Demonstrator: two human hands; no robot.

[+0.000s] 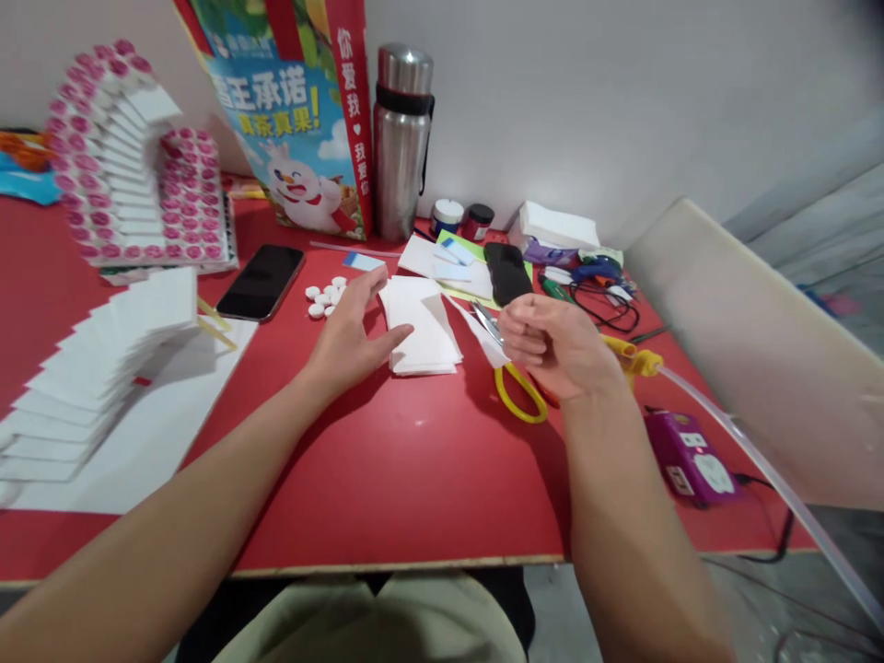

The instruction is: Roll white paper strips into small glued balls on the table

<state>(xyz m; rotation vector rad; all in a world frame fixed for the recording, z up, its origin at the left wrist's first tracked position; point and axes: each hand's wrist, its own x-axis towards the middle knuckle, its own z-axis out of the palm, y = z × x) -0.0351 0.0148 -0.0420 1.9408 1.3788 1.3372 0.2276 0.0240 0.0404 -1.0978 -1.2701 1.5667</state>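
My left hand [354,327] is open at the left side of a stack of white paper cards [421,331], its thumb reaching over the near part of the stack. To the right, the fingers of my right hand [556,343] are curled together in a pinch; what they hold is hidden. Close under those fingers are scissors [519,394] with yellow handles, their metal blades pointing up and left. A single white card [483,343] slants beside the blades, touching or just behind the fingers. Several small white round pieces [324,296] lie left of my left hand.
A fanned white folded-card structure [103,368] and a phone [262,281] occupy the left. Behind stand a pink-and-white model [83,175], a printed bag [296,138] and a steel flask [402,152]. A yellow glue gun [632,359] and purple box [691,456] sit right.
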